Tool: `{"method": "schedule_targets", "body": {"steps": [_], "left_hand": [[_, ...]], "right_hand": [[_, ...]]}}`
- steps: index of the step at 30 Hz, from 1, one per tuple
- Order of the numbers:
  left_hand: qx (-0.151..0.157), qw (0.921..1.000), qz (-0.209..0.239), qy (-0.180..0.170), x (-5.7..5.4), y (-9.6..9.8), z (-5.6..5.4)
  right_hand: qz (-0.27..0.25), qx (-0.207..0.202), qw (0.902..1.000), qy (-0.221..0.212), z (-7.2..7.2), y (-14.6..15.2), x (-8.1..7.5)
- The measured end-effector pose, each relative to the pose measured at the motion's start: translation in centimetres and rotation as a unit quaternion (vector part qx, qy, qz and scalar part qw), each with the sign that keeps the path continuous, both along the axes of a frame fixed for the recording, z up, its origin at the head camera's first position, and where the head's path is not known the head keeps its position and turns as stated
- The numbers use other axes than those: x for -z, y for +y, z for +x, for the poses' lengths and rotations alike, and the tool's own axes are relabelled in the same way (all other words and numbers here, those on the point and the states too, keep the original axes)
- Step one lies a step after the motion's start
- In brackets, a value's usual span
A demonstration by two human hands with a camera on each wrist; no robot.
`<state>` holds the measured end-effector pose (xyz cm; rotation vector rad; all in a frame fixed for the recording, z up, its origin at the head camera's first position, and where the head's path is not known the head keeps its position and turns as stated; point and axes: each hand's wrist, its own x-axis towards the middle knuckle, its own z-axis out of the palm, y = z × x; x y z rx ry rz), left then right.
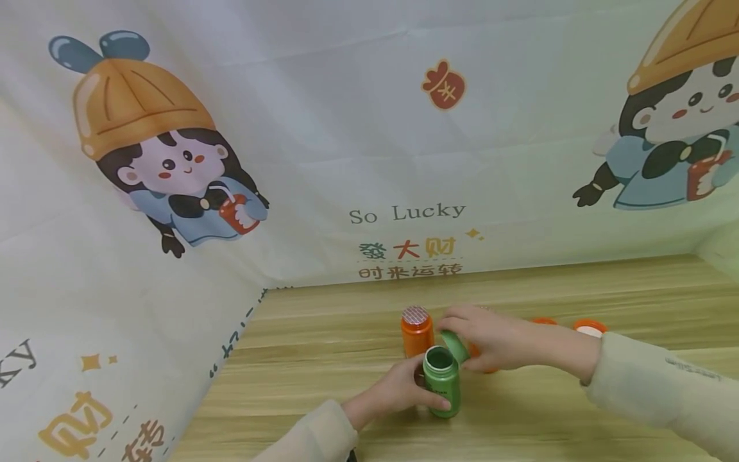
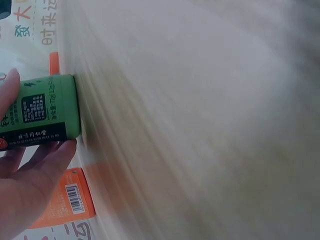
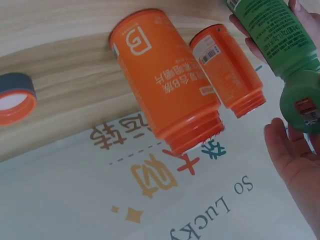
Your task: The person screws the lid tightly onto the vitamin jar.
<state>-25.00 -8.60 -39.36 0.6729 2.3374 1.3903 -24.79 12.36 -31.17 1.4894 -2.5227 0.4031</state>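
A green cylindrical plastic bottle (image 1: 443, 381) with dark lettering was upright and uncapped, gripped by the left hand (image 1: 398, 388). Its round green plastic cap (image 1: 455, 346), tilted beside the bottle's mouth, was in the right hand (image 1: 487, 337).

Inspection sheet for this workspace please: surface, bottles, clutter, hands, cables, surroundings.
Surface: wood-grain tabletop.
Job's things: green bottle, mouth uncovered; green lid, tilted beside that mouth; two orange bottles, capless.
Clutter: orange-rimmed cap toward the right; another orange item, partly hidden.
Left hand: fingers grip the green bottle.
Right hand: fingers hold the green lid.
Cables: nothing clearly seen.
Surroundings: printed cloth behind, reading "So Lucky".
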Motion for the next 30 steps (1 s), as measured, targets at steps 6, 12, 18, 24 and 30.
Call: {"method": "schedule_targets", "body": {"steps": [6,12,18,24,30], "left_hand": [[0.04,0.999,0.008,-0.017,-0.1,-0.3,-0.5],[0.063,0.9967,0.014,-0.05,-0.4,-0.3,-0.9],[0.059,0.9959,0.027,-0.063,-0.4,-0.1,-0.9],[0.068,0.995,0.034,-0.066,-0.1,-0.1,-0.9],[0.066,0.9947,0.037,-0.07,-0.3,-0.2,-0.8]], "right_hand": [[-0.016,-0.017,0.9978,-0.062,-0.2,-0.9,0.1],[0.008,-0.039,0.9974,-0.059,-0.3,-1.6,-0.3],[0.033,-0.039,0.997,-0.058,-0.3,-1.9,-0.6],[0.045,-0.03,0.9953,-0.08,-0.1,-2.1,-0.6],[0.056,-0.027,0.9931,-0.1,-0.1,-2.3,-0.7]]}}
